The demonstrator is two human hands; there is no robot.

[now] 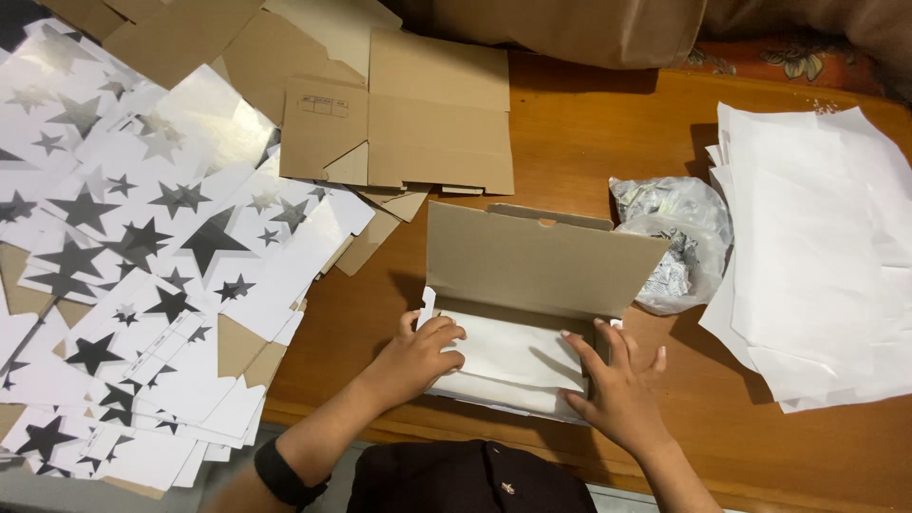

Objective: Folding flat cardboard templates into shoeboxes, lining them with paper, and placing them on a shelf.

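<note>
An open cardboard box with its lid standing up sits near the front edge of a wooden table. White paper lines its inside. My left hand rests on the paper at the box's left side, fingers curled. Fingers spread, my right hand presses flat on the paper at the box's right side. Neither hand grips anything.
Flat box blanks, white with dark stars, are heaped at the left. Plain brown flattened cartons lie behind the box. A clear bag of silver-wrapped pieces sits right of it. A stack of white paper sheets lies at the far right.
</note>
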